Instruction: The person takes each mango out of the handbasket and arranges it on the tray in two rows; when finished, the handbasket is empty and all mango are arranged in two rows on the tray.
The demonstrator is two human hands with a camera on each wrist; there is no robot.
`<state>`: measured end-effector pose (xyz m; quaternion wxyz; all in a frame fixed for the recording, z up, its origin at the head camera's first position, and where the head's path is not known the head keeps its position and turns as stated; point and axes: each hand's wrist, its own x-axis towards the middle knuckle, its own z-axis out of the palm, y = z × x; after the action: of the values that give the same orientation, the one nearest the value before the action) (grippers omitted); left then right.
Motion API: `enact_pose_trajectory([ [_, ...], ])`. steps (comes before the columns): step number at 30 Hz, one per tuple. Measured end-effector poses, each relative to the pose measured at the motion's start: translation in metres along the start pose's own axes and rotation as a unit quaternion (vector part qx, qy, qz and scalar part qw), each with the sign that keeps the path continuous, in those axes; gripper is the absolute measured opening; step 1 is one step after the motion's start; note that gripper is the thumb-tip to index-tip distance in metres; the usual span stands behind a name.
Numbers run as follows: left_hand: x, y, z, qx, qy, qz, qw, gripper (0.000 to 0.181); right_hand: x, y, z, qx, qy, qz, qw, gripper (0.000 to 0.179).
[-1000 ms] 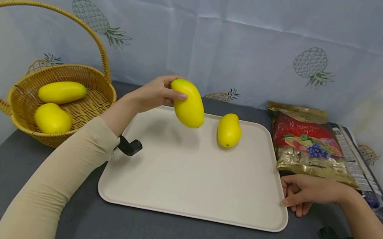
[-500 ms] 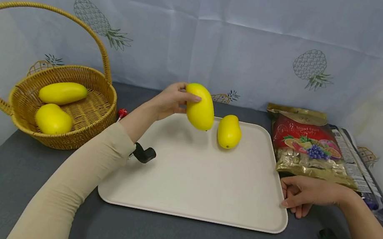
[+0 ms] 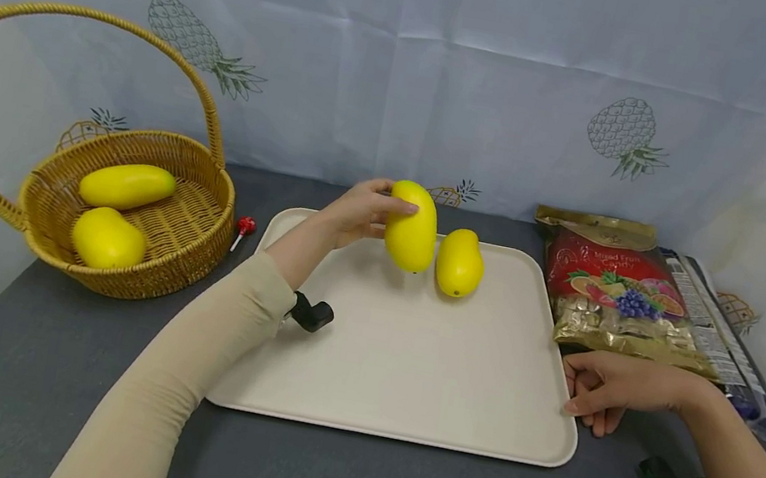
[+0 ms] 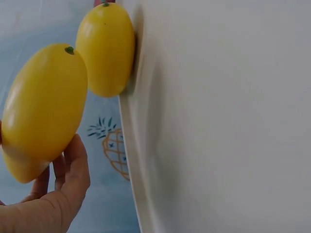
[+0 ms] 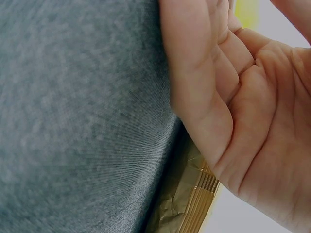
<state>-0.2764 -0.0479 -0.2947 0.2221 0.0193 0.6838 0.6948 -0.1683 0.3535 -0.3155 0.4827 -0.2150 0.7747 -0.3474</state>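
My left hand pinches a yellow mango between thumb and fingers, holding it raised over the back of the cream tray. In the left wrist view the mango is tilted, its small green stem end toward the second mango. That second mango lies at the back of the tray, just right of the held one. My right hand rests at the tray's right edge with loosely curled fingers, the thumb tip at the rim. In the right wrist view, nothing shows in its palm.
A wicker basket with a tall handle stands at left, holding two yellow fruits. Beside it lies a red lollipop. A red and gold candy bag sits behind my right hand, over other packets.
My left hand has carried the mango rightward and slightly down, closer to the mango on the tray. The lollipop beside the basket has come into view. The right hand has stayed put.
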Motion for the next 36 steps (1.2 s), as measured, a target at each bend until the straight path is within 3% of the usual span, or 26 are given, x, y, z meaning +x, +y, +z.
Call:
enact_pose_trajectory([
  [10, 0.013, -0.012, 0.008, 0.023, 0.034, -0.05, 0.9979, 0.064, -0.001, 0.0, 0.0, 0.002, -0.001, -0.005, 1.0, 0.018],
  [25, 0.019, -0.023, 0.009, 0.078, 0.065, -0.088, 0.991, 0.073, 0.0, -0.001, 0.0, 0.002, 0.001, -0.002, 1.0, 0.019],
  [36, 0.021, -0.026, 0.011, 0.147, 0.05, -0.092, 0.9835, 0.069, 0.0, -0.001, 0.001, 0.007, 0.002, 0.003, 1.0, 0.019],
])
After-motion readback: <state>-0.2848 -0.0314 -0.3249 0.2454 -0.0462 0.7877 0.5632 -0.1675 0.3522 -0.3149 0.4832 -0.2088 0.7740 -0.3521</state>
